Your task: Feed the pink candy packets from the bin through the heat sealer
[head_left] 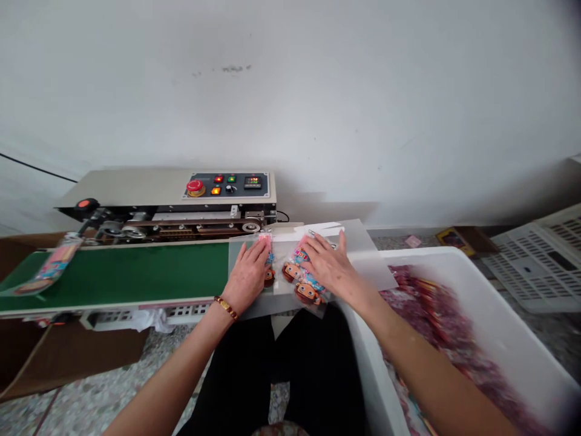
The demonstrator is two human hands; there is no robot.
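My left hand (249,272) lies over a clear plastic packet (269,277) with a cartoon character on it, fingers stretched out and resting on its surface. To the right, my right hand (332,266) has its fingers spread over several similar packets (307,293) showing brown-haired cartoon faces. My right palm and fingers hide part of these packets. Under both hands is a pale, translucent sheet (363,260) at the end of the green conveyor belt (158,275). Another packet (57,263) lies at the belt's far left end, partly tilted up.
Behind the belt stands a band sealer (136,184) with a red stop button (195,188) and lit display. A white tub (454,257) at right holds many reddish packets (431,315). White crates (531,263) stand farther right; a cardboard box (82,357) sits below the belt.
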